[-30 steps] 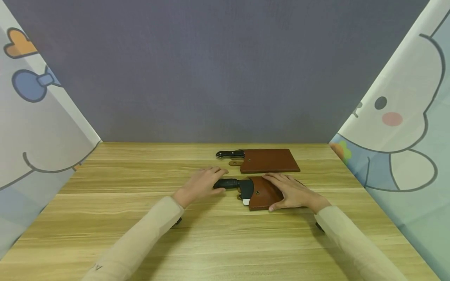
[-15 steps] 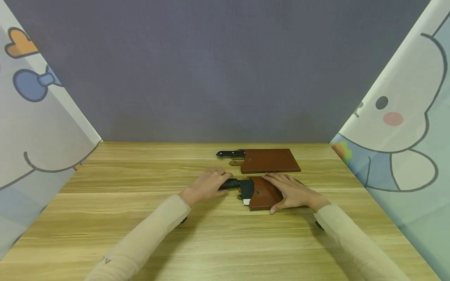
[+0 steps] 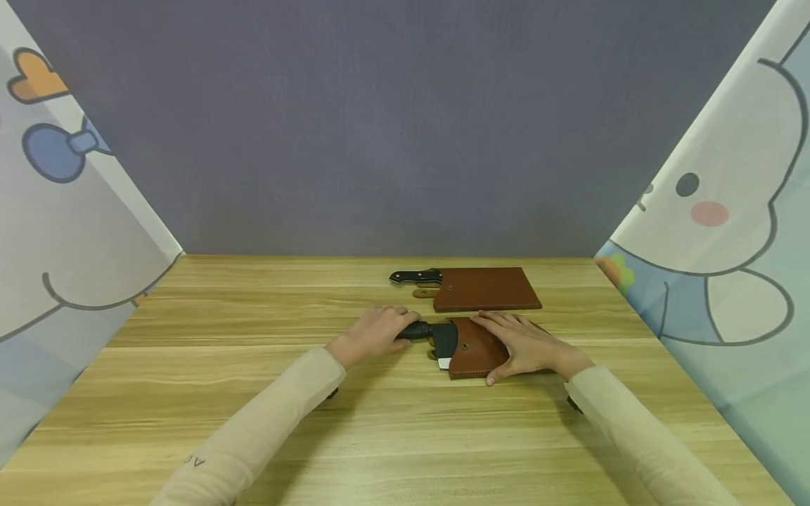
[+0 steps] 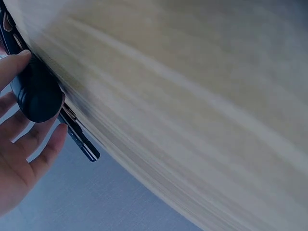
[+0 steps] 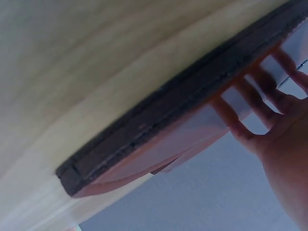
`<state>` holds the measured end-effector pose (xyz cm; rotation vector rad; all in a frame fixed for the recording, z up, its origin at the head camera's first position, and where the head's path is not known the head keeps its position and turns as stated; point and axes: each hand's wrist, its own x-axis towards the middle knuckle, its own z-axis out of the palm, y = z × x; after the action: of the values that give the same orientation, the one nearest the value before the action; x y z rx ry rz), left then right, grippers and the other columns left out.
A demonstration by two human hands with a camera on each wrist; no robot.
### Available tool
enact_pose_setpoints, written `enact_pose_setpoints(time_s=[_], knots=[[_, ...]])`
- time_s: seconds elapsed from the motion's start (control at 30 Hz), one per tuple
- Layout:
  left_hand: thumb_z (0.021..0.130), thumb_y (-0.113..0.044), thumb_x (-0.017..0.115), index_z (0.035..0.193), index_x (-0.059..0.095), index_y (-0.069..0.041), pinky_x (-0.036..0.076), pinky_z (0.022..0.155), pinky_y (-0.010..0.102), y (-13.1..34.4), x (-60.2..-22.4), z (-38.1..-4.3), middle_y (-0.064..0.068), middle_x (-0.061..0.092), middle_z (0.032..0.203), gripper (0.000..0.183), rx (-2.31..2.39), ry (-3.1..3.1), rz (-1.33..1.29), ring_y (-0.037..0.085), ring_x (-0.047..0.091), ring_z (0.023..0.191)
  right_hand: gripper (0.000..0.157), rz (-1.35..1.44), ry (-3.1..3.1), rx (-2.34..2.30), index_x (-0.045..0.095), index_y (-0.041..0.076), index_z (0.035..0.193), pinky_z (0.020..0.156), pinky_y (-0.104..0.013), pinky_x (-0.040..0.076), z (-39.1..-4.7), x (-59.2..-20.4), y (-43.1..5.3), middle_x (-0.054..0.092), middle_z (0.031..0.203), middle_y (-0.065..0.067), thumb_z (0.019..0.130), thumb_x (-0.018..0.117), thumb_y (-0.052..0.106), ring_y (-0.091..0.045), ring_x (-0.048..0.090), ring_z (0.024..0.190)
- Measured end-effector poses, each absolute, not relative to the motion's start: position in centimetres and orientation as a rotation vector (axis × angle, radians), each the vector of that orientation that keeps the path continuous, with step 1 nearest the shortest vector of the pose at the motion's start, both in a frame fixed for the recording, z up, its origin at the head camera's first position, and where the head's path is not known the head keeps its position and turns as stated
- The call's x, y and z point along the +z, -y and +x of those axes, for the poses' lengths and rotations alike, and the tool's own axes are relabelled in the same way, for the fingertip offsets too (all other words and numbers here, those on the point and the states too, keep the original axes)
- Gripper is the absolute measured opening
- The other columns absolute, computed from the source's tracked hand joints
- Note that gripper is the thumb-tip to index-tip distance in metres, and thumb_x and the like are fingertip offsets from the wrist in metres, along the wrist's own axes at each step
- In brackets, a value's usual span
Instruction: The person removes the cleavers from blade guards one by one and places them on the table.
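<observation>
In the head view a cleaver lies flat on the table, its dark blade [image 3: 445,341] partly inside a brown leather sheath [image 3: 467,358]. A strip of the bright cutting edge shows at the sheath's mouth. My left hand [image 3: 373,330] grips the black handle [image 3: 415,330] at its butt end. The left wrist view has the thumb on one side of that handle [image 4: 37,96] and the fingers around the other. Spread across the sheath, my right hand [image 3: 525,344] holds it, thumb at the near edge, fingers toward the far edge. The sheath's thick dark rim [image 5: 144,115] fills the right wrist view.
Behind the first knife lies a second one, black riveted handle [image 3: 414,277] pointing left, blade covered by a larger brown sheath [image 3: 487,288]. A leather strap [image 3: 425,294] sticks out beside it. The wooden table [image 3: 240,309] ends at a grey backdrop [image 3: 386,140].
My left hand has moved slightly right and closed around the handle. My right hand and the sheath have barely moved.
</observation>
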<state>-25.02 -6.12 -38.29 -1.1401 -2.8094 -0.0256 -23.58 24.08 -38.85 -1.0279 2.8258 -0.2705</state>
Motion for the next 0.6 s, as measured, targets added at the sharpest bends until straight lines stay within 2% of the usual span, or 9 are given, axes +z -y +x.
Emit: enact_pose_setpoints(time_s=[0.27,0.6], knots=[[0.083,-0.034,0.066,0.125,0.053,-0.019,0.053,0.073,0.033,6.41,-38.28,-25.49,0.004,0.063,0.111,0.047,-0.083,2.801,-1.198,0.017,0.063,0.091,0.110,-1.030,-2.842,-0.262,0.024,0.014,0.145,0.099,-0.067,0.023,-23.66,-38.84,-24.10,0.028,0.147,-0.016,0.060,0.065,0.072,-0.041,0.030,0.131],[0.083,-0.032,0.066,0.130,0.051,-0.019,0.052,0.078,0.033,6.90,-38.33,-25.98,0.004,0.062,0.113,0.050,-0.172,2.783,-1.310,0.018,0.063,0.091,0.109,-1.049,-2.859,-0.247,0.026,0.015,0.145,0.098,-0.066,0.025,-23.68,-38.88,-24.09,0.031,0.145,-0.013,0.061,0.065,0.072,-0.039,0.032,0.130]])
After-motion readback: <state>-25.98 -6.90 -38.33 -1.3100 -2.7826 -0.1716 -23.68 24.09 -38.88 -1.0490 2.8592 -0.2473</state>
